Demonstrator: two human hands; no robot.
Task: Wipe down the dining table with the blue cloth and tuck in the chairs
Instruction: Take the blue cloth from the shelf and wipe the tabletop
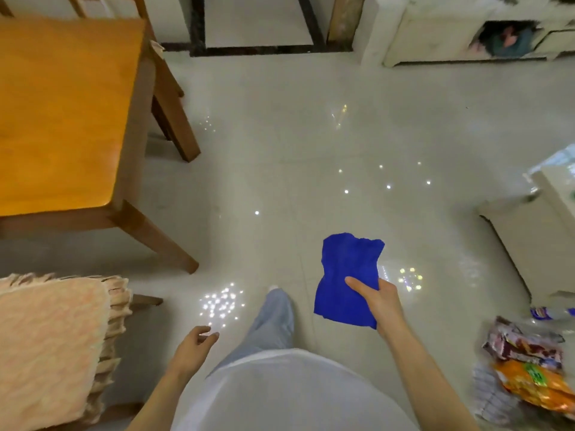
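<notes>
One wooden table (62,104) stands on glossy tiles (311,135).

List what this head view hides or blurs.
Dining table: cut off by left and top edges, head view.
Right hand: fingers behind the blue cloth; only the thumb shows.
Cushioned chair: cut by left edge.
Snack packets: blurred, print unreadable.

The orange wooden dining table (62,104) runs off the left edge; the crumpled blue cloth (345,269) hides the fingers of the right hand (378,301), thumb excepted; the colourful crinkled snack packets (525,368) at the right edge are blurred, unreadable.
</notes>
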